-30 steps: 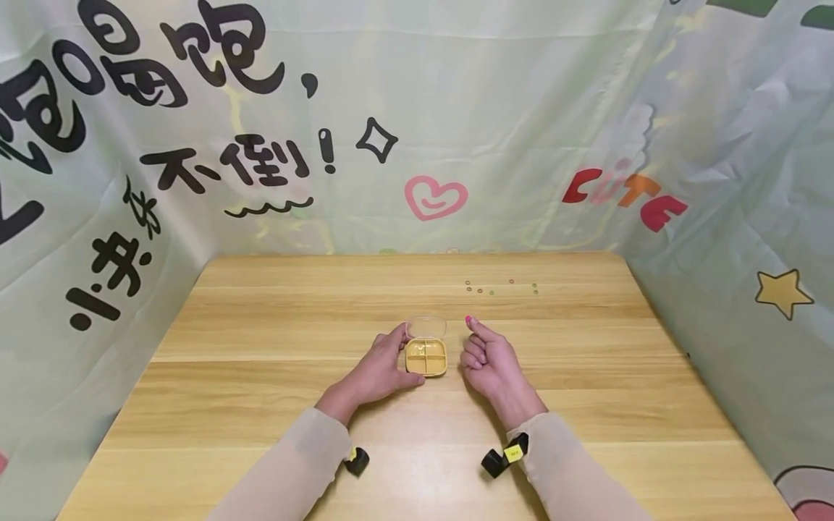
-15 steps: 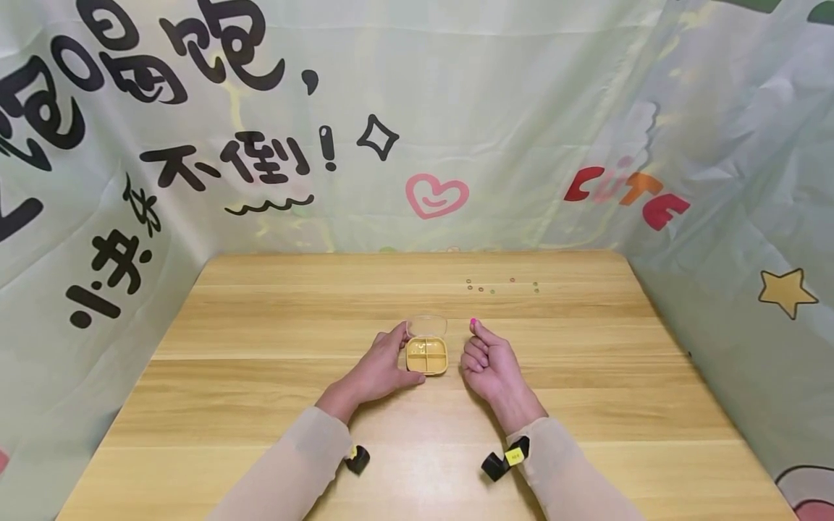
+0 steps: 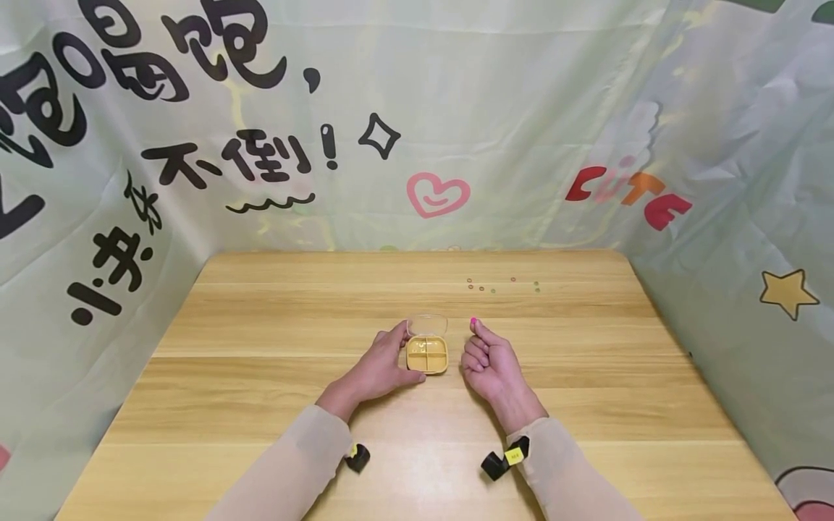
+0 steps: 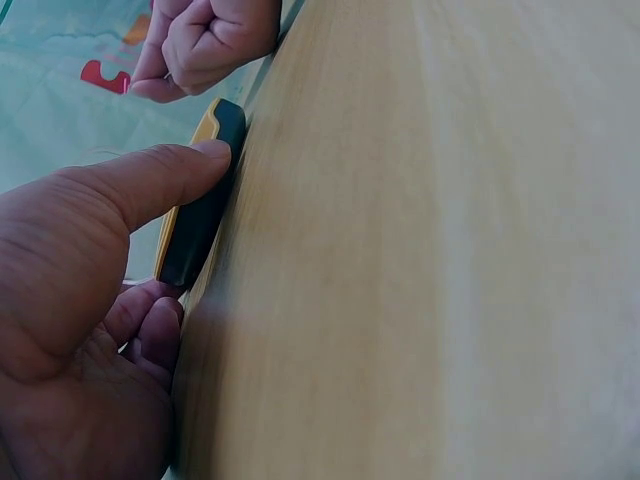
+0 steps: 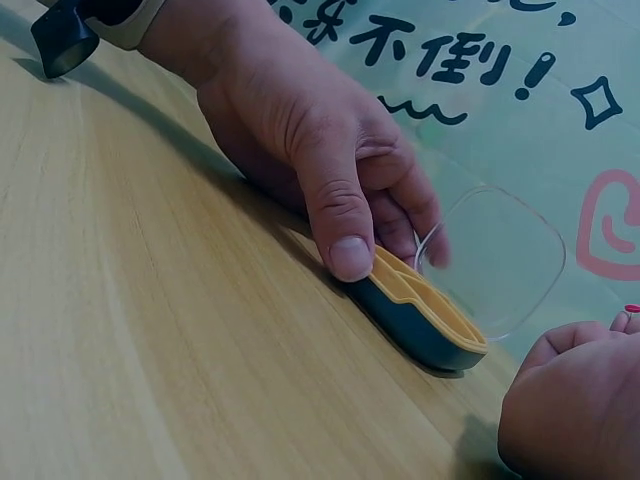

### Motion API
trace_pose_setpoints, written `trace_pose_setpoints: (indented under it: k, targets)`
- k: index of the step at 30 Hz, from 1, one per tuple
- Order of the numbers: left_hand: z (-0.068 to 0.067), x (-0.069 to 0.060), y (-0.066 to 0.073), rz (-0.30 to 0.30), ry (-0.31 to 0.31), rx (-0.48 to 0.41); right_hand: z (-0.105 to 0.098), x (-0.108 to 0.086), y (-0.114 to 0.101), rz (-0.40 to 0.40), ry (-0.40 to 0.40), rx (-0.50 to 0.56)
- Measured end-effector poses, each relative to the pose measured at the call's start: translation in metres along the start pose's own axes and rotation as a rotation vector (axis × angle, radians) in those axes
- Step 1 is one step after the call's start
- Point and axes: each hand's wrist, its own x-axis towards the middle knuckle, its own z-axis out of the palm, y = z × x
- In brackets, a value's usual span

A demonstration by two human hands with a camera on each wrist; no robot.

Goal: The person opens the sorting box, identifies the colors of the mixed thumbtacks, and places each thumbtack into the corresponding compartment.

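A small pill box (image 3: pixel 426 355) with a yellow four-compartment insert and a dark green outer shell rests on the table. Its clear lid (image 5: pixel 495 262) stands raised at the back. My left hand (image 3: pixel 376 367) grips the box from the left, thumb (image 4: pixel 190 170) at the near side and fingers behind. Several tiny clear bits seem to lie in the back left compartment; they are too small to identify. Right of the box, my right hand (image 3: pixel 493 362) is raised with curled fingers. A small bright pink piece (image 3: pixel 473 320) is pinched at its thumb tip; its exact kind is unclear.
Several tiny rings (image 3: pixel 493 291), reddish and green, lie scattered toward the back right of the wooden table (image 3: pixel 274 304). A printed cloth backdrop (image 3: pixel 521 108) encloses the table's back and sides. Black wrist cameras (image 3: pixel 497 465) hang at both sleeves.
Over the first half second my right fingertips shift slightly right with the pink piece, then hold still. My left hand and the pill box stay in place.
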Motion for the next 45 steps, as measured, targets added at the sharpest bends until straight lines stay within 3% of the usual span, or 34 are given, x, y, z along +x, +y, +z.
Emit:
trace_pose_setpoints:
  k: [12, 18, 23, 30, 38, 41, 45]
  targets:
    - [0.0, -0.002, 0.001, 0.011, -0.001, 0.006, 0.0, -0.001, 0.002, -0.015, -0.003, -0.037]
    - [-0.001, -0.002, 0.001, 0.026, 0.004, 0.004, 0.003, -0.003, 0.006, -0.078, -0.012, -0.158]
    - [-0.002, -0.001, 0.001, 0.031, 0.003, 0.002, 0.007, -0.006, 0.01, -0.183, 0.035, -0.468]
    - [-0.003, -0.001, 0.002, 0.036, -0.003, 0.008, 0.017, -0.006, 0.014, -0.308, 0.151, -1.06]
    - [-0.003, -0.001, 0.002, 0.032, -0.008, 0.012, 0.032, -0.006, 0.017, -0.53, 0.077, -1.684]
    - [-0.003, -0.001, 0.002, 0.03, -0.008, 0.009, 0.037, -0.004, 0.018, -0.598, 0.065, -1.847]
    - [-0.003, -0.001, 0.002, 0.028, -0.009, 0.008, 0.038, -0.001, 0.021, -0.631, 0.059, -1.971]
